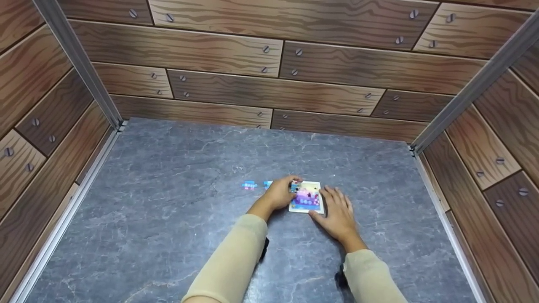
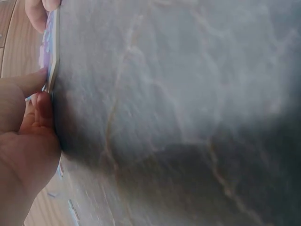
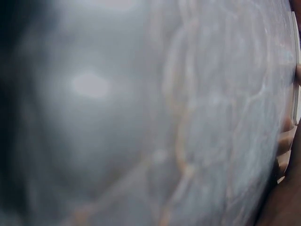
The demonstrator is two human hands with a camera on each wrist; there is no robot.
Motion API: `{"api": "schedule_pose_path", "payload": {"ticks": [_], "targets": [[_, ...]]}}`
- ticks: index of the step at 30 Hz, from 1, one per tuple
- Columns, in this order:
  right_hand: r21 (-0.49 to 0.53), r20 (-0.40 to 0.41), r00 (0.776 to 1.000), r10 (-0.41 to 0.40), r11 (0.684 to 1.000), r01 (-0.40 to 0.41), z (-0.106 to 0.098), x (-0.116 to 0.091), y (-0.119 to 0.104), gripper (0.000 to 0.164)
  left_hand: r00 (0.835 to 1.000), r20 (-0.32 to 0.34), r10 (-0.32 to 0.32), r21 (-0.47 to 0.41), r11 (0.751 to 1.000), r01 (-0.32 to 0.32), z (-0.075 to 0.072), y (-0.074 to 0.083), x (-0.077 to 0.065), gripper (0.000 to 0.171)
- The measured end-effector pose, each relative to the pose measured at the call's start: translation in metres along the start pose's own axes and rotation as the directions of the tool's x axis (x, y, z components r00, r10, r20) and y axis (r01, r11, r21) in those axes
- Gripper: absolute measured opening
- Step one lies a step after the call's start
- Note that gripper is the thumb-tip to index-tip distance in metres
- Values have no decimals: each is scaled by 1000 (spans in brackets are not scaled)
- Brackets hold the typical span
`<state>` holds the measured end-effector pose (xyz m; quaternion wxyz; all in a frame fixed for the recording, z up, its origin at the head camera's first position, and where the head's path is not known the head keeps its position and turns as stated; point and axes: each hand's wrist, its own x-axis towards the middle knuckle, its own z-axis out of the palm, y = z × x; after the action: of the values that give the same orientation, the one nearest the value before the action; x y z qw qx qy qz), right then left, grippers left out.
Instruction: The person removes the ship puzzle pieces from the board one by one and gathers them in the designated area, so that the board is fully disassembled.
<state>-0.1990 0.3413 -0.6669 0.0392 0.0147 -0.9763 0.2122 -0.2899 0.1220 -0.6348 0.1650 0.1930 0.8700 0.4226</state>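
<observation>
Hands [image 1: 278,194] [image 1: 338,213], puzzle board [image 1: 306,199] between them

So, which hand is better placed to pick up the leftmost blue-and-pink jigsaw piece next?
Probably the left hand: it is nearer that piece; the right hand is at the right edge of the white-framed rectangular puzzle.

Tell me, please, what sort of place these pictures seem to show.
Probably a purpose-built work booth: plank-patterned panels on three sides, grey metal posts at the back corners, and a grey, marble-look work surface between them.
</observation>
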Motion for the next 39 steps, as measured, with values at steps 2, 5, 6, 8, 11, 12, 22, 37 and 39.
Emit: {"api": "schedule_pose_path", "payload": {"ticks": [2,5,6,8,11,12,22,37,39], "targets": [[0,1,1000,3,1000,-3,0,0,0,86,1000,5,19,20,1000,-19,1,-1,0,50],[-3,8,1000,9,1000,-9,-1,-1,1,87,998,12,54,54,997,-54,2,-3,0,50],[-4,9,1000,9,1000,-9,-1,-1,0,87,998,9,61,67,996,-62,2,-3,0,49],[-6,12,1000,10,1000,-9,-1,0,0,87,998,4,64,72,995,-64,1,-4,0,48],[-5,11,1000,9,1000,-9,-1,0,0,87,998,-11,58,71,996,-57,1,-4,0,49],[-5,9,1000,8,1000,-8,-1,0,0,87,998,-15,57,68,996,-56,1,-4,0,50],[1,16,1000,9,1000,-9,-1,-1,-1,86,999,-13,33,0,999,-33,1,-3,1,47],[2,9,1000,16,1000,-16,0,-1,0,86,992,-40,120,-6,993,-121,2,-6,-2,38],[0,11,1000,17,1000,-17,0,-1,0,86,991,-46,125,-8,992,-125,2,-6,-2,38]]}}
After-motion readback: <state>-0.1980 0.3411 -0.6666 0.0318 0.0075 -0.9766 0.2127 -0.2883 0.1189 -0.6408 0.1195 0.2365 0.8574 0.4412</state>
